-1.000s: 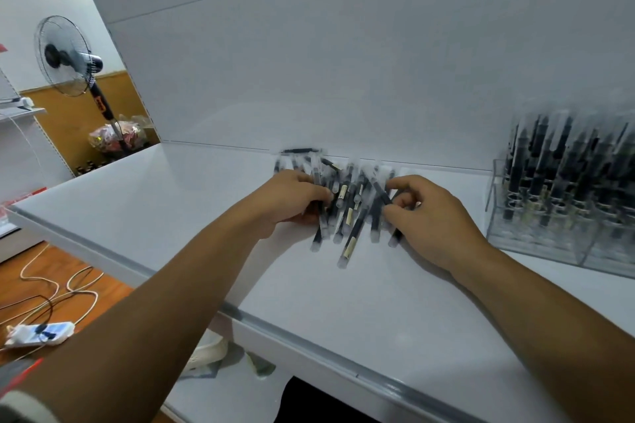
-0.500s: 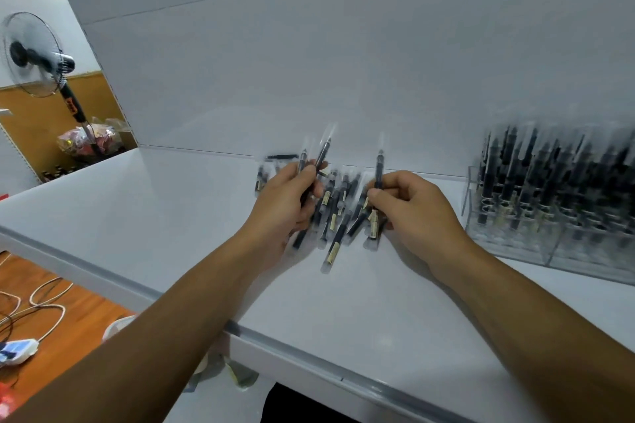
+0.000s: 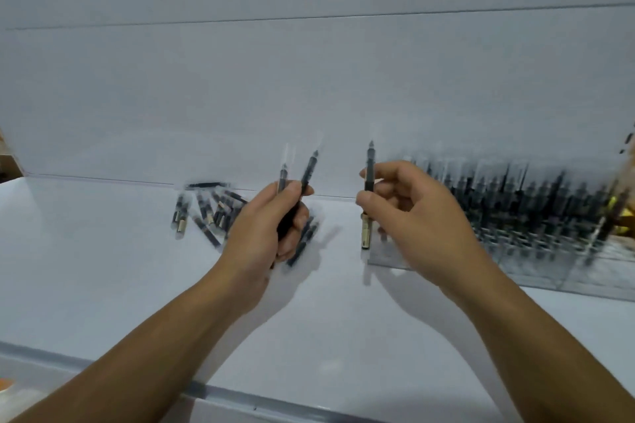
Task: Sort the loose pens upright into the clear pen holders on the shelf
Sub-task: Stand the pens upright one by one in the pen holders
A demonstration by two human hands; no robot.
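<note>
Head view: the left hand point(image 3: 264, 230) grips two slim black pens with clear caps point(image 3: 308, 175), tips up. The right hand point(image 3: 426, 216) pinches one more black pen point(image 3: 369, 178) upright between thumb and fingers, just beside the clear plastic pen holders point(image 3: 549, 264) — packed with upright pens, too blurred to count. A loose pile of black pens point(image 3: 206, 213) lies on the white shelf point(image 3: 103, 285) beyond the left hand — its number is also unclear.
</note>
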